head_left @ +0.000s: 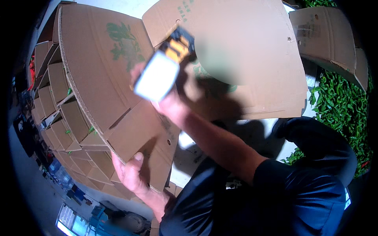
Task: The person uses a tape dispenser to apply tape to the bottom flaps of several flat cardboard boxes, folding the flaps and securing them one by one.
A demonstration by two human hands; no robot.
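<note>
Within right hand (168, 103): blurred white-and-orange tool (162, 67), cardboard (104, 74) behind.

No wording is legible. A green leafy print (124, 42) stands on the cardboard flap (88, 59), ahead and left of the right hand (168, 103). Beyond that hand, the cardboard panel (271, 51) bears green characters (184, 11), too small to read, and more green print (201, 70). Far to its right, another box (336, 37) carries a blurred grey patch (308, 30).
</note>
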